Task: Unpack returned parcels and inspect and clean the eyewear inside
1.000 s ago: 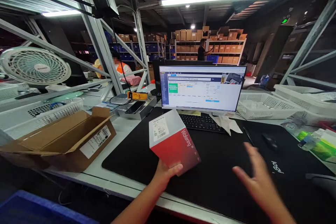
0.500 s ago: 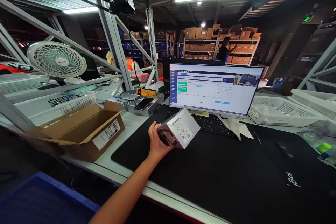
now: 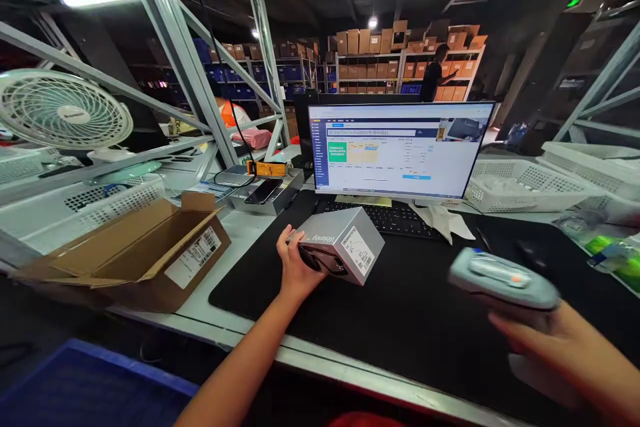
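My left hand [image 3: 299, 267] is closed round the near left end of a silver-grey product box [image 3: 325, 230], which is tilted above the black desk mat [image 3: 400, 327]. A white label [image 3: 358, 251] with a barcode is on the box's right end, and a dark product picture shows on its lower side. My right hand [image 3: 540, 340] grips a grey handheld barcode scanner [image 3: 503, 280] whose head points left towards the box. Motion blurs that hand somewhat. A gap separates scanner and box.
An open cardboard carton [image 3: 165, 247] stands left on the table. Behind the mat are a keyboard [image 3: 395, 219], a lit monitor [image 3: 395, 153] and crumpled tissue [image 3: 445, 219]. White baskets [image 3: 525, 187] sit at the right, a fan [image 3: 65, 110] at the left. A blue crate [image 3: 95, 387] lies below.
My right hand has come into view from the right with the scanner. The box has turned slightly in my left hand, showing more of its long side. The view has shifted; the monitor's page shows a highlighted patch.
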Demonstrator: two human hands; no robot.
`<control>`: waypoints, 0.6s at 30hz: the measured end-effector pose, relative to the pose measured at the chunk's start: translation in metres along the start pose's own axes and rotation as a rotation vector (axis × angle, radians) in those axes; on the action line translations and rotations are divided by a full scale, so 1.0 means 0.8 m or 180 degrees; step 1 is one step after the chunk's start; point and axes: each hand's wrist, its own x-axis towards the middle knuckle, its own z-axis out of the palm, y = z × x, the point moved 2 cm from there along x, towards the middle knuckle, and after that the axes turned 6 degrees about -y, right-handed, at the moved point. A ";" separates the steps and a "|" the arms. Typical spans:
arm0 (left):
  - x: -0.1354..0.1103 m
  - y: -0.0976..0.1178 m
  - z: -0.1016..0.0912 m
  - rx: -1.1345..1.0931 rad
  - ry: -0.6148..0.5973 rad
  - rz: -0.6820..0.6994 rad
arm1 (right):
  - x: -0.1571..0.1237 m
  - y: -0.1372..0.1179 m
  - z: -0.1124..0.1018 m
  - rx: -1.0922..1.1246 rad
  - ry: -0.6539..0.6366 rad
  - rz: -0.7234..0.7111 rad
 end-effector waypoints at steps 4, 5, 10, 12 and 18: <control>-0.004 0.001 -0.002 0.0061 -0.0057 -0.0086 | 0.017 -0.042 0.048 0.0351 -0.1030 -0.0152; -0.004 0.001 -0.003 0.0054 -0.0049 -0.0077 | 0.018 -0.048 0.055 0.0412 -0.1118 -0.0142; -0.005 0.000 -0.003 0.0001 -0.0038 -0.0021 | 0.008 -0.047 0.066 0.0857 -0.1274 -0.0109; -0.005 0.000 -0.002 -0.0014 -0.0077 -0.0037 | 0.007 -0.035 0.060 0.0804 -0.1101 -0.0022; -0.007 0.000 -0.003 -0.0017 -0.0110 -0.0060 | 0.051 0.050 -0.027 -0.0032 -0.0059 0.0622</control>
